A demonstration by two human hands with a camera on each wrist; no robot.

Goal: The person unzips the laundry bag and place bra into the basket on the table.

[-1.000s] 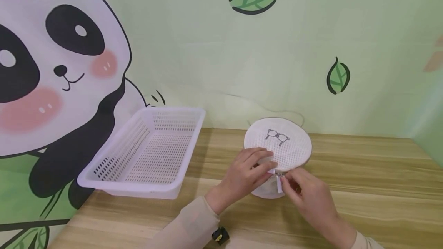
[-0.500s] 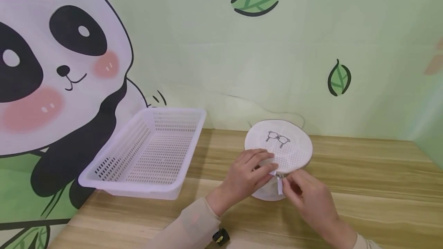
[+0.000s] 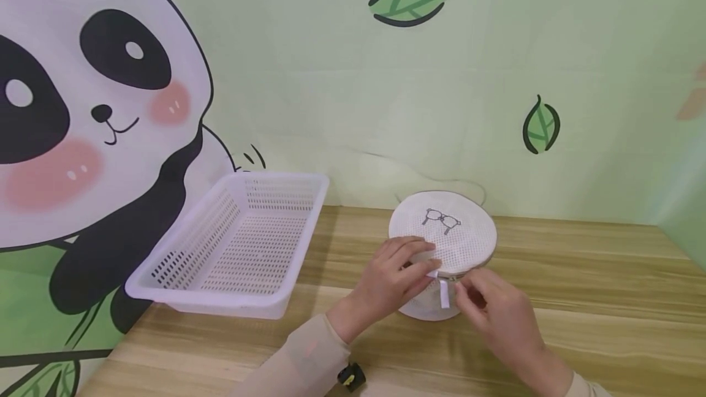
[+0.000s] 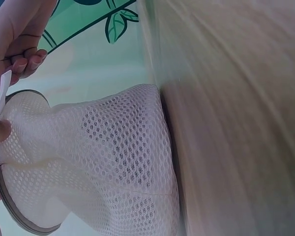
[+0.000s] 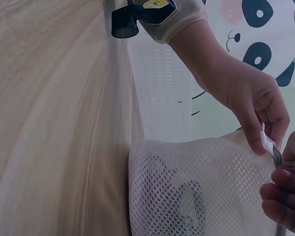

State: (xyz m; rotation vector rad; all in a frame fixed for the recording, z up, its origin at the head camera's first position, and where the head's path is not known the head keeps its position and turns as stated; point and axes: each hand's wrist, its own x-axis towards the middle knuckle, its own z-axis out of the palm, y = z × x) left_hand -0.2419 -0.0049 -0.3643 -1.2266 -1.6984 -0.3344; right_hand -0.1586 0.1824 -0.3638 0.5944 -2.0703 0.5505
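A round white mesh laundry bag (image 3: 427,306) stands upright on the table. Its lid (image 3: 469,234) has a printed pair of glasses, and a grey zipper (image 3: 449,275) runs under the lid's edge. My left hand (image 3: 388,274) grips the front rim, fingers on top of the lid and thumb below. Just to the right, my right hand (image 3: 499,311) pinches at the zipper with thumb and forefinger; the slider itself is hidden by the fingers. Between the hands hangs a white fabric tag (image 3: 444,294). In the left wrist view the mesh side (image 4: 123,142) looks slightly creased.
A white perforated plastic basket (image 3: 220,302) sits left of the bag on the wooden table (image 3: 607,323). Behind rises a green backdrop (image 3: 309,109) with a printed panda. A black device (image 3: 352,376) is at my left sleeve.
My right hand has shifted slightly right along the rim, away from the white tag, and more of the zipper shows between the hands. My left hand keeps its grip.
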